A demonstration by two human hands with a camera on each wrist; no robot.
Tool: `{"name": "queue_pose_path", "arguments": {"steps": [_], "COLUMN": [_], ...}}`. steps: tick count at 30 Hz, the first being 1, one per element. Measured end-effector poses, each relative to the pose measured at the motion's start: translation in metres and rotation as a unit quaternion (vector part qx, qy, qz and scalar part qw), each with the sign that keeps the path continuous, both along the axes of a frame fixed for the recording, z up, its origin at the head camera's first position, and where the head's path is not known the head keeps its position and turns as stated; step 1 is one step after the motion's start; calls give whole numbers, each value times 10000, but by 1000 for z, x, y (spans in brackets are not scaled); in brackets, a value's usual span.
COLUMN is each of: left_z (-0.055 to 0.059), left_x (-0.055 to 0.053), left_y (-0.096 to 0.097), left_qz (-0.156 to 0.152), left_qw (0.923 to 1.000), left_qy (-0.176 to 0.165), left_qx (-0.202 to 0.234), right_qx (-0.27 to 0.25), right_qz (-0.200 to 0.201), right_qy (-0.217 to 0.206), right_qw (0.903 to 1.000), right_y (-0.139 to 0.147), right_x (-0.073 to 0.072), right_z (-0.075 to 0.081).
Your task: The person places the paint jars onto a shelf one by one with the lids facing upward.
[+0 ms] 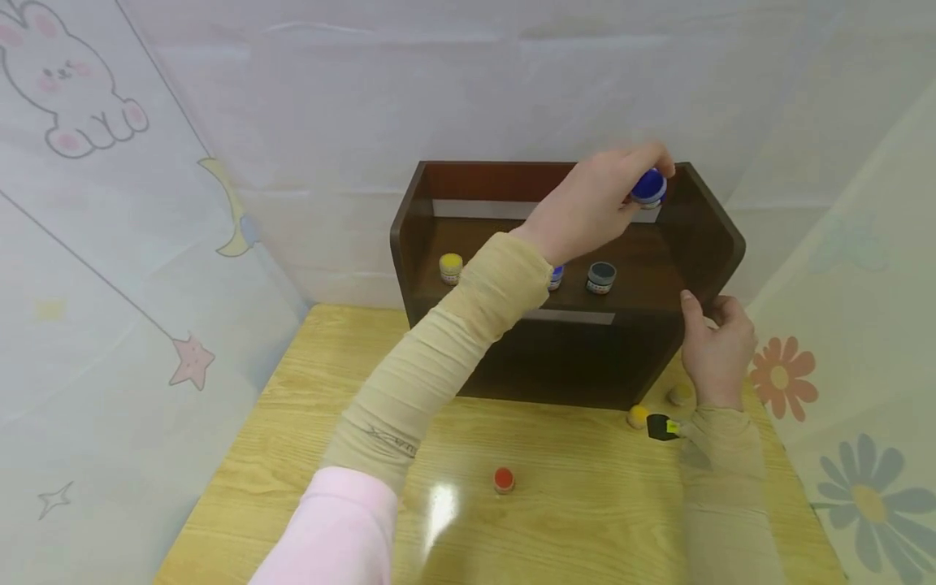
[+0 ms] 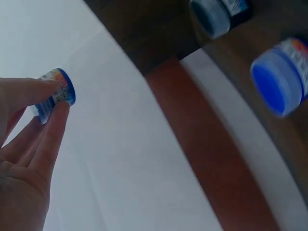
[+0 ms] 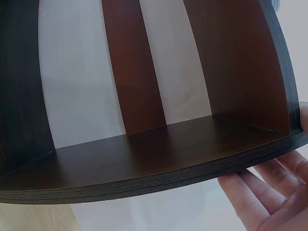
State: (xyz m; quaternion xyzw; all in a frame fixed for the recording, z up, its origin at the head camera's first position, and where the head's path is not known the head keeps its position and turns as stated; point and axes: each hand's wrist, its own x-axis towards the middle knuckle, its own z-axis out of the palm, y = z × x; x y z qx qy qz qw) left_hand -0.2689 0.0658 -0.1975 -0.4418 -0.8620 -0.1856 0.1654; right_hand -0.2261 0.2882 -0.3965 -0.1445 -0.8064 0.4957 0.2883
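In the head view my left hand (image 1: 595,195) is raised over the right end of a dark brown wooden shelf (image 1: 691,256). Its thumb and fingers pinch a small paint jar with a blue lid (image 1: 648,187); the left wrist view shows this jar (image 2: 57,94) held by its labelled side. Below stand a dark grey-lidded jar (image 1: 601,278) and another blue-lidded jar (image 1: 556,278), partly hidden by my forearm. My right hand (image 1: 720,349) grips the shelf's right side at its edge, and in the right wrist view its fingers (image 3: 245,192) reach behind the dark board.
A yellow-lidded jar (image 1: 451,268) stands on the shelf's left part. On the wooden table (image 1: 351,366) are a red-lidded jar (image 1: 503,479) in front and an orange-yellow one (image 1: 638,417) near the shelf's right foot. A pale curtain (image 1: 351,106) hangs behind and at both sides.
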Motion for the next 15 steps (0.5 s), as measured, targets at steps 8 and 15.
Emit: {"name": "queue_pose_path", "arguments": {"steps": [8,15], "left_z": [-30,-47], "left_x": [-3,-6], "left_y": [18,26], "left_qz": [-52,101], "left_qw": [10000,9992], "left_qy": [-44,-377], "left_qx": [-64,-97], "right_qx": [-24,23], "right_qz": [17,-48], "right_qy": [-57,-55], "right_qw": [10000,10000], "right_y": [1,1], "right_x": [-2,-5], "right_z": [-1,-2]}}
